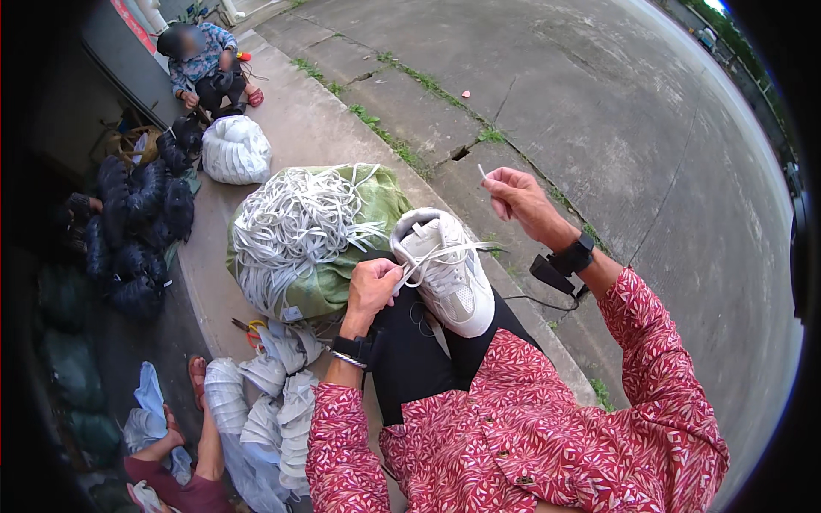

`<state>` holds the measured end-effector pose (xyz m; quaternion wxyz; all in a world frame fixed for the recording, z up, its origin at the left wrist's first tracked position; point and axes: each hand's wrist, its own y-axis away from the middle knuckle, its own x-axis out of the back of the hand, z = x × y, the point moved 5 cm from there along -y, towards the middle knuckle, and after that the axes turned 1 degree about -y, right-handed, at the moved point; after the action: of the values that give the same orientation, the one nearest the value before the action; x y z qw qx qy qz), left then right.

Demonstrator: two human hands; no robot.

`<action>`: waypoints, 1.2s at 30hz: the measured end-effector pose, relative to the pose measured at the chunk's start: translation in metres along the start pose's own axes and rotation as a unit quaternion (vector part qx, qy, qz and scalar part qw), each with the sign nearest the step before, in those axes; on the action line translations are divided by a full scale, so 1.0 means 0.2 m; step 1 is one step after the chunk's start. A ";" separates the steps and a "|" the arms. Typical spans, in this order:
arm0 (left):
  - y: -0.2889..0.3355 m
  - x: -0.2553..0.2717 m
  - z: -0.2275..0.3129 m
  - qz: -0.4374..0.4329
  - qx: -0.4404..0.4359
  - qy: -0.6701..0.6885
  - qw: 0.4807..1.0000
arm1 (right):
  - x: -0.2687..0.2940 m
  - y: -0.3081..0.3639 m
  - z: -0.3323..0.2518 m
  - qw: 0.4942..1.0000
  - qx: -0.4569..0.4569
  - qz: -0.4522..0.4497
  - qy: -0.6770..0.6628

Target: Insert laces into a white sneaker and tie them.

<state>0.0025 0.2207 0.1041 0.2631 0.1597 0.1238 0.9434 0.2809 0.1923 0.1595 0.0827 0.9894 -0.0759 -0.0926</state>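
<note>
A white sneaker (pixel 460 295) rests on my lap, its toe toward me and its laces (pixel 449 254) crossing loosely over the tongue. My left hand (pixel 373 289) is closed beside its left side, pinching a white shoelace between thumb and fingers. Raised to the right of the shoe, apart from it, my right hand (pixel 523 203) pinches a short white shoelace end that sticks up past the fingertips. How that piece runs to the shoe cannot be made out. A large heap of white shoelaces (pixel 299 227) lies on a green sack (pixel 385 192) just beyond my left hand.
Scissors with orange handles (pixel 254 332) lie left of my knee, near stacked white shoe parts (pixel 278 393). Farther left are bundled black shoe parts (pixel 137 214) and a filled white bag (pixel 236 150). One person (pixel 205 64) sits behind; another's legs (pixel 209 445) show lower left.
</note>
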 end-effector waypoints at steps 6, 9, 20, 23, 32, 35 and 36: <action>0.00 -0.01 0.01 0.032 -0.008 -0.041 0.999 | -0.31 0.00 0.00 0.924 0.238 -0.055 0.294; 0.00 -0.02 0.00 0.070 -0.030 -0.045 0.996 | -0.44 0.02 0.01 0.883 0.277 -0.086 0.368; 0.00 -0.08 0.13 0.172 -0.184 -0.261 0.932 | -0.63 0.04 0.13 0.765 0.366 -0.116 0.517; 0.01 -0.08 0.17 0.165 -0.174 -0.284 0.928 | -0.62 0.03 0.15 0.778 0.356 -0.114 0.505; 0.00 -0.02 0.19 0.119 -0.165 -0.215 0.955 | -0.59 0.01 0.18 0.811 0.340 -0.118 0.461; -0.01 -0.02 0.21 0.112 -0.203 -0.254 0.939 | -0.59 0.00 0.19 0.810 0.339 -0.125 0.462; -0.01 -0.02 0.22 0.107 -0.219 -0.271 0.931 | -0.59 0.00 0.19 0.804 0.352 -0.119 0.464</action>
<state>0.0229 0.2266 0.1426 0.2128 0.3604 -0.1795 0.8903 0.1579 0.2064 0.1427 -0.2573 0.8766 0.0628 0.4019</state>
